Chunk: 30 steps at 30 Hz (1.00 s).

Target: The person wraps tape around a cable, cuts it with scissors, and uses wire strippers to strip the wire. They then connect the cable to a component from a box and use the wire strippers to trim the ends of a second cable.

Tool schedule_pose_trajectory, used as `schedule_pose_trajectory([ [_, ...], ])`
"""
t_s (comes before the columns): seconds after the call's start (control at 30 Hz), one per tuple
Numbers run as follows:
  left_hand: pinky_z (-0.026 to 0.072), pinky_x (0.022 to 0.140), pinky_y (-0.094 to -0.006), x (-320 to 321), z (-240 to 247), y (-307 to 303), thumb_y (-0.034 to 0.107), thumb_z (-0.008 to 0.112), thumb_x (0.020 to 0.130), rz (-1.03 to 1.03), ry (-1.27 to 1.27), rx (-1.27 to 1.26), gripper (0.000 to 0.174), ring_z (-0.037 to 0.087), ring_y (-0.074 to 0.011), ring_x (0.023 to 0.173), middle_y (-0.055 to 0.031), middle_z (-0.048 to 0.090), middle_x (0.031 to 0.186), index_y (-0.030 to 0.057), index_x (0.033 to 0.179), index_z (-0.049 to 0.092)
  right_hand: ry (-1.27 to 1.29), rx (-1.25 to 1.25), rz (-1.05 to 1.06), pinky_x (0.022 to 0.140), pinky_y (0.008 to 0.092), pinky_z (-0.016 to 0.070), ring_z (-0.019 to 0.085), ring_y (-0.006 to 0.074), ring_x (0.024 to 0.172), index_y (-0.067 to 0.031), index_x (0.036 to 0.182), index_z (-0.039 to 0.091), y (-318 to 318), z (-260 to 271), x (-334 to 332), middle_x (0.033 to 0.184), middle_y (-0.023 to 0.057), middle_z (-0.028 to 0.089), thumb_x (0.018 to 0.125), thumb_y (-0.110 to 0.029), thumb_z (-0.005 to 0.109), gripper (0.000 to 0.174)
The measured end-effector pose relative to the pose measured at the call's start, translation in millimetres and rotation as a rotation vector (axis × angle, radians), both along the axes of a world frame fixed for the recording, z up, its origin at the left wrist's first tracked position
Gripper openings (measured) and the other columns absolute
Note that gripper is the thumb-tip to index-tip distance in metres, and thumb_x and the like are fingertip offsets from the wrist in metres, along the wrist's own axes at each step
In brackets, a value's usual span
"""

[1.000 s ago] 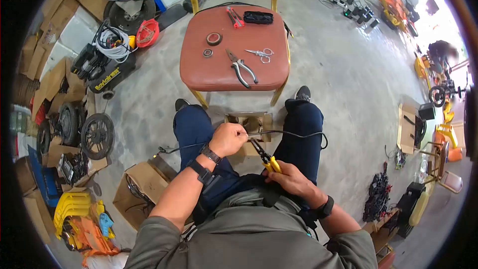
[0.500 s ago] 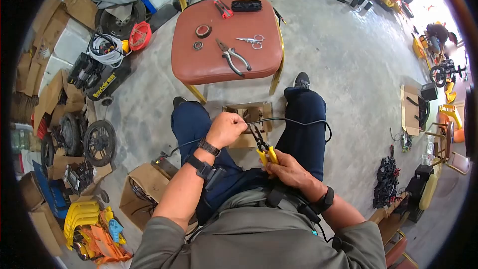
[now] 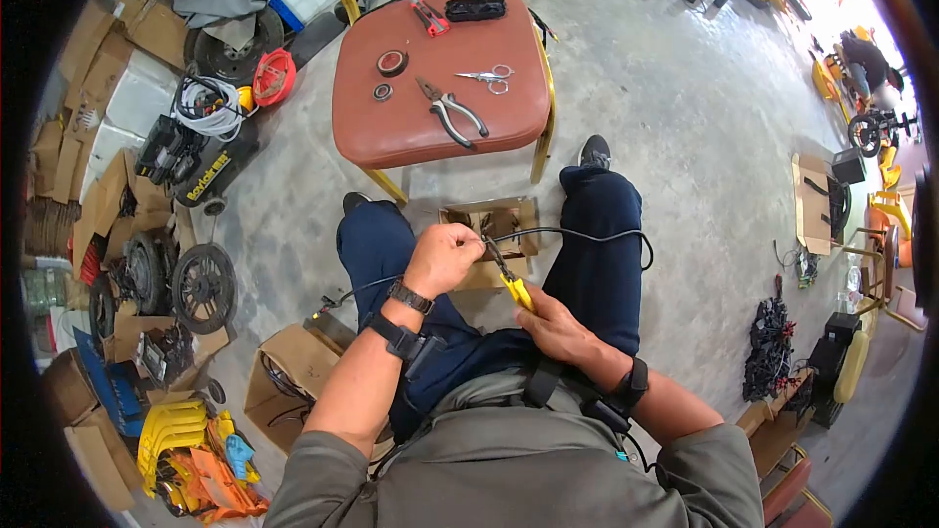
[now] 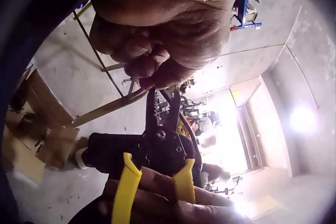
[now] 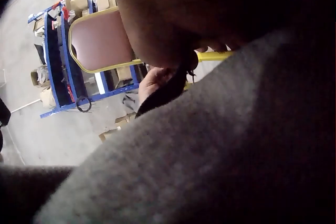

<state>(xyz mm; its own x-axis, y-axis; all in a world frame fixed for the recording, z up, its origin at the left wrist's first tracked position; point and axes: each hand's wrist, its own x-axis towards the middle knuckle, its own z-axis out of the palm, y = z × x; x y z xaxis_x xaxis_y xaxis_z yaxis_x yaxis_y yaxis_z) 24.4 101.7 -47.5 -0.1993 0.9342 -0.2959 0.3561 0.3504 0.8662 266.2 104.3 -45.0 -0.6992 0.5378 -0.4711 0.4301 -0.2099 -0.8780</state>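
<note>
In front of my lap, my left hand [image 3: 445, 259] pinches the end of a black cable [image 3: 587, 237] between thumb and fingers. The cable runs right and loops over the right knee. My right hand [image 3: 562, 328] grips wire strippers [image 3: 516, 291] by their yellow handles. Their dark toothed jaws point up to the cable end, right at the left fingertips. In the left wrist view the wire strippers [image 4: 160, 136] show their jaws slightly parted just below the left hand [image 4: 163, 45]. The pinched tip is mostly hidden by the fingers. Sleeve and forearm block most of the right wrist view.
A red chair [image 3: 391, 132] ahead bears pliers [image 3: 452, 112], scissors [image 3: 486, 78], a utility knife [image 3: 430, 18], two tape rolls and a black pouch [image 3: 475, 8]. An open cardboard box [image 3: 528, 215] sits between the feet; another box [image 3: 293, 362] stands at left.
The strippers have moved up and left to the cable end, and their yellow handles have come closer together. The left hand keeps its pinch. The head view has shifted slightly.
</note>
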Motion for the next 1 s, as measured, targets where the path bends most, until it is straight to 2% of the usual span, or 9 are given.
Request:
schedule_pose_trajectory([
  [0.2,0.0511,0.065,-0.0319,2,2,-1,0.019,0.067,0.084,0.038,-0.002,-0.021,0.023,0.065,-0.0161,0.067,-0.0109,0.071,0.074,-0.0029,0.089,0.073,0.119,0.059,-0.029,0.104,0.0392,0.0414,0.056,0.0372,0.123,0.0006,0.151,0.032,4,0,-16,0.129,0.0279,0.057,0.101,-0.017,0.052,0.057],
  [0.4,0.049,0.062,-0.0291,4,7,2,0.014,0.066,0.085,0.057,-0.028,-0.015,0.02,0.062,-0.0109,0.066,-0.0077,0.07,0.072,-0.0043,0.09,0.072,0.06,0.052,-0.029,0.115,0.0405,0.0317,0.04,0.0426,0.141,0.0109,0.15,0.026,8,13,-27,0.145,0.0351,0.042,0.099,-0.015,0.054,0.064],
  [0.6,0.0464,0.058,-0.0281,4,6,1,0.013,0.066,0.085,0.05,-0.039,-0.031,0.018,0.058,-0.0091,0.063,-0.0055,0.068,0.068,-0.0038,0.089,0.073,0.045,0.196,0.005,0.119,0.0426,0.0274,0.034,0.0459,0.143,0.0153,0.148,0.022,3,-11,-27,0.15,0.038,0.034,0.098,-0.013,0.055,0.067],
  [0.87,0.0454,0.057,-0.0282,5,5,-2,0.012,0.065,0.085,0.045,-0.036,-0.045,0.018,0.057,-0.0089,0.061,-0.0052,0.067,0.067,-0.0036,0.088,0.073,-0.008,0.319,0.045,0.119,0.0466,0.0274,0.033,0.0498,0.141,0.0163,0.148,0.022,5,-8,-28,0.149,0.0387,0.034,0.096,-0.012,0.054,0.066],
  [1.0,0.0432,0.054,-0.025,4,4,0,0.011,0.064,0.086,0.055,-0.03,-0.04,0.015,0.055,-0.0063,0.059,-0.0007,0.064,0.065,-0.0014,0.082,0.072,-0.058,0.365,0.081,0.117,0.0486,0.0293,0.035,0.0507,0.139,0.0145,0.148,0.023,11,0,-29,0.148,0.038,0.035,0.096,-0.012,0.054,0.066],
])
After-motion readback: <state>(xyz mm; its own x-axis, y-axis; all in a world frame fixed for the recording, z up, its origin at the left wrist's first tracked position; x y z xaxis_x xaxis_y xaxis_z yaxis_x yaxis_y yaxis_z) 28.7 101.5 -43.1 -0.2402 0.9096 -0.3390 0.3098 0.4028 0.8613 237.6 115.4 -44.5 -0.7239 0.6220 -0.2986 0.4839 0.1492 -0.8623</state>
